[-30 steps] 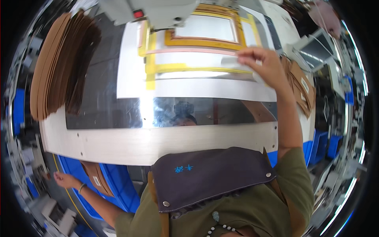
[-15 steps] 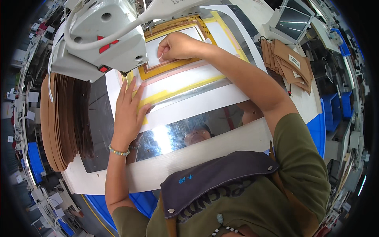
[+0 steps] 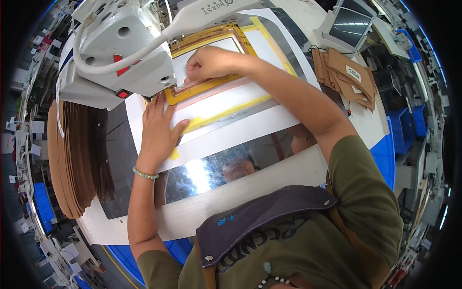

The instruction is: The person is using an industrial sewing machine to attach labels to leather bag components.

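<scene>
My left hand lies flat with its fingers spread on the left side of a white sheet edged with yellow tape. Its fingertips reach close under the white sewing machine head. Above the sheet's middle, my right hand is closed, with its fingers curled down onto the white panel inside a yellow-brown rectangular frame. The hand itself hides whatever its fingertips may grip. Part of the machine head covers the frame's left side.
A stack of curved brown pieces stands at the left. More brown pieces with white labels lie at the right, near a screen. A shiny metal plate sits before the sheet. Blue bins stand beyond the right edge.
The whole view has shifted slightly. Against the frame and sheet, both hands keep nearly the same places; the right fingers stay curled and the left ones spread.
</scene>
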Available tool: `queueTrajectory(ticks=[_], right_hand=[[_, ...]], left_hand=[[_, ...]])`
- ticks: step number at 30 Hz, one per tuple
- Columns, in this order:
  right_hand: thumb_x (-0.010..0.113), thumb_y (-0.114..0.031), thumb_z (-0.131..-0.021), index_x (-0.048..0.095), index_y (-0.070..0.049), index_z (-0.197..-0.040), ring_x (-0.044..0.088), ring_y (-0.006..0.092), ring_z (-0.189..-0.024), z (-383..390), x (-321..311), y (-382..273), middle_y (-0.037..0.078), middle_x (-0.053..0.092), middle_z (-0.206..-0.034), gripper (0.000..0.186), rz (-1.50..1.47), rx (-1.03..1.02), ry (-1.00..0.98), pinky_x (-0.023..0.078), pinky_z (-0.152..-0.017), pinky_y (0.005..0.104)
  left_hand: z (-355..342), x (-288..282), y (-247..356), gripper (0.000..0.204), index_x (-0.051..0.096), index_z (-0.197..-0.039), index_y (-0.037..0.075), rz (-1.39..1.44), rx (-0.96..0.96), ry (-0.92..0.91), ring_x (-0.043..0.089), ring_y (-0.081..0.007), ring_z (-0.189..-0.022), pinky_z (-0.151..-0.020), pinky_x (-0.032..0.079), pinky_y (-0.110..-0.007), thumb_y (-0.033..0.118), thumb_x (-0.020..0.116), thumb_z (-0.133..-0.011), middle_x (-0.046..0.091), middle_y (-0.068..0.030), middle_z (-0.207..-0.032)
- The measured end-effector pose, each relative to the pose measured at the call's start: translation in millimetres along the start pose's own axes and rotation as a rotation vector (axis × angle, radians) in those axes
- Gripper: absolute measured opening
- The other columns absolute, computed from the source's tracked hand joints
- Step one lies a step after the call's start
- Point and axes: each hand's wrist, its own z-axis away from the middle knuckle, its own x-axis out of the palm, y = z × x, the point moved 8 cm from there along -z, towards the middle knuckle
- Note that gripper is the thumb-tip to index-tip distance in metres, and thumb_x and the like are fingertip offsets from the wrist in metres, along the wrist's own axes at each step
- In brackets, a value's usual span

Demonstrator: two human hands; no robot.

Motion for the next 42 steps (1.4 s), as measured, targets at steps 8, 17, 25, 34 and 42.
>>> queueTrajectory(ticks=[8, 17, 25, 34, 42], right_hand=[[0.078, -0.017, -0.091, 0.080, -0.003, -0.102, 0.072, 0.0133, -0.080, 47.8, -71.8, 50.4, 0.005, 0.078, -0.085, 0.018, 0.321, 0.187, -0.204, 0.054, -0.071, 0.0324], [0.073, -0.004, -0.085, 0.073, -0.001, -0.108, 0.074, 0.0146, -0.080, 52.0, -75.3, 73.3, 0.005, 0.076, -0.080, 0.023, -0.043, 0.121, -0.147, 0.054, -0.074, 0.0326], [0.083, -0.008, -0.077, 0.073, -0.007, -0.102, 0.072, 0.0196, -0.088, 50.0, -67.3, 54.6, 0.005, 0.076, -0.087, 0.027, 0.351, 0.161, -0.214, 0.054, -0.073, 0.0394], [0.081, -0.006, -0.075, 0.070, -0.009, -0.088, 0.070, 0.0201, -0.089, 42.5, -63.8, 43.2, 0.005, 0.074, -0.085, 0.017, 0.546, 0.196, -0.353, 0.052, -0.072, 0.0399], [0.064, 0.001, -0.086, 0.073, -0.007, -0.093, 0.069, 0.0276, -0.094, 46.5, -40.5, 40.8, 0.010, 0.072, -0.101, 0.013, 0.783, 0.190, -0.411, 0.055, -0.076, 0.0427]], left_hand=[[0.9, 4.1, 0.5, 0.066, 0.050, -0.159, 0.002, -0.038, -0.028, -0.022, 0.027, -0.0416, -0.161, -0.128, 0.023, -0.052, 0.039, 0.061, -0.105, 0.036, -0.0265, -0.171], [-1.4, 3.4, 3.4, 0.065, 0.056, -0.155, 0.003, -0.008, -0.026, 0.005, 0.029, -0.0420, -0.159, -0.129, 0.022, -0.053, 0.045, 0.059, -0.106, 0.039, -0.0247, -0.169], [1.0, 3.9, 1.5, 0.065, 0.055, -0.155, 0.004, -0.037, -0.022, -0.001, 0.029, -0.0425, -0.159, -0.129, 0.022, -0.054, 0.050, 0.054, -0.109, 0.038, -0.0246, -0.169], [-1.5, 4.3, 2.2, 0.062, 0.056, -0.155, 0.005, -0.072, -0.038, -0.022, 0.030, -0.0420, -0.157, -0.126, 0.023, -0.053, 0.046, 0.055, -0.109, 0.039, -0.0246, -0.168], [3.2, 4.4, 2.9, 0.058, 0.056, -0.154, 0.005, -0.085, -0.052, -0.019, 0.029, -0.0409, -0.158, -0.124, 0.024, -0.053, 0.041, 0.056, -0.109, 0.039, -0.0239, -0.168]])
